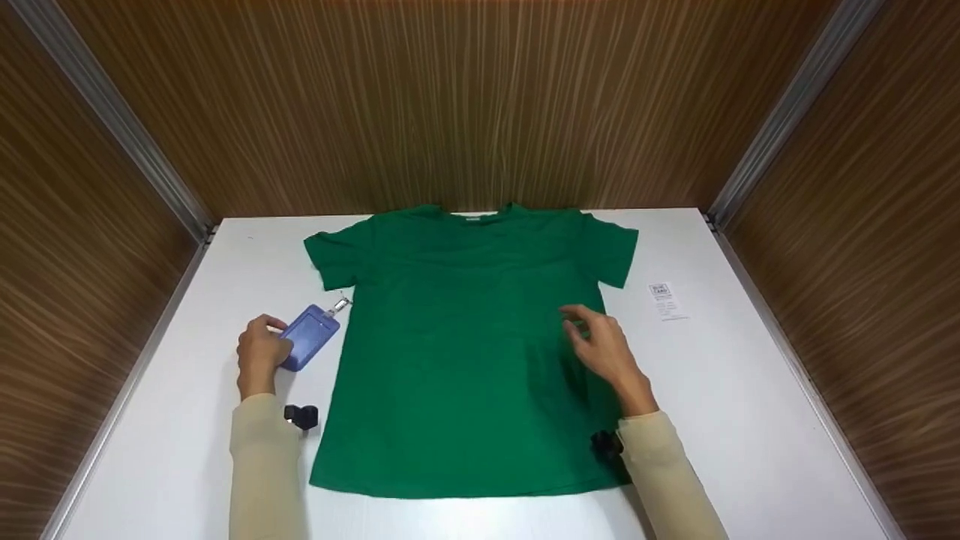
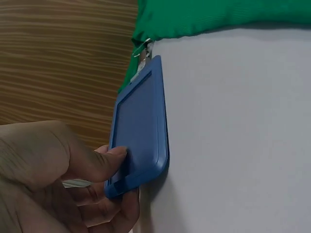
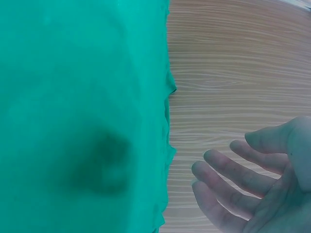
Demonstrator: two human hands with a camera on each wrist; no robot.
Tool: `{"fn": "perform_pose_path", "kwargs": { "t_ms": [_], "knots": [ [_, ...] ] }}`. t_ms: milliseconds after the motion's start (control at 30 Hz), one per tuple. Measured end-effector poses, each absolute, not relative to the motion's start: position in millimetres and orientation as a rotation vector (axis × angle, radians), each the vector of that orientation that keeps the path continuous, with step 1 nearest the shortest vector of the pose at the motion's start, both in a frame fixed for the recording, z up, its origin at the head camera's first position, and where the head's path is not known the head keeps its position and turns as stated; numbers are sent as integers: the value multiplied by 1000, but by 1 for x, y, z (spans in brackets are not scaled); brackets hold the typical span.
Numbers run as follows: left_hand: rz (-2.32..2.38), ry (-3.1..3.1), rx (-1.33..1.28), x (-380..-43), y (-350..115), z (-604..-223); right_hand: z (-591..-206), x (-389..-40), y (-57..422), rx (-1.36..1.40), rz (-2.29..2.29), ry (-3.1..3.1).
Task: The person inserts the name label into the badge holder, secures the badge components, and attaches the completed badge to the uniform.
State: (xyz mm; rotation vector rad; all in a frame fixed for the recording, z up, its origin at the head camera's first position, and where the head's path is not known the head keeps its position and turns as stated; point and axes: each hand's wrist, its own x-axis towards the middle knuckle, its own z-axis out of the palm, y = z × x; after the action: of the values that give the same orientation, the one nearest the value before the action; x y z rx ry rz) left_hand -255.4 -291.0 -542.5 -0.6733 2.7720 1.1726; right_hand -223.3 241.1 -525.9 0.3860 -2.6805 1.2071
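My left hand (image 1: 262,349) pinches a blue badge holder (image 1: 309,337) by its lower end, left of the shirt. In the left wrist view the thumb lies on the front of the badge holder (image 2: 141,121) and the fingers are behind it. A metal clip (image 1: 339,306) on its top end points toward the shirt's left sleeve. The green T-shirt (image 1: 465,360) lies spread flat, neck at the far side. Over its right part hovers my right hand (image 1: 604,346), fingers loosely bent with nothing between them, also seen in the right wrist view.
A small white printed card (image 1: 666,301) lies on the white table (image 1: 750,420) to the right of the shirt. Wood-patterned panels (image 1: 480,105) stand behind the table and along both sides. Small black devices (image 1: 301,417) sit at both wrists.
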Motion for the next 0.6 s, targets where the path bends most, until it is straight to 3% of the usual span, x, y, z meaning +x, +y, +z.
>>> {"fn": "perform_pose_path", "kwargs": {
  "t_ms": [600],
  "knots": [
    [1312,2874,-657,-247,-283,-507,-525,-224,240,390,1224,-2664]
  ]
}}
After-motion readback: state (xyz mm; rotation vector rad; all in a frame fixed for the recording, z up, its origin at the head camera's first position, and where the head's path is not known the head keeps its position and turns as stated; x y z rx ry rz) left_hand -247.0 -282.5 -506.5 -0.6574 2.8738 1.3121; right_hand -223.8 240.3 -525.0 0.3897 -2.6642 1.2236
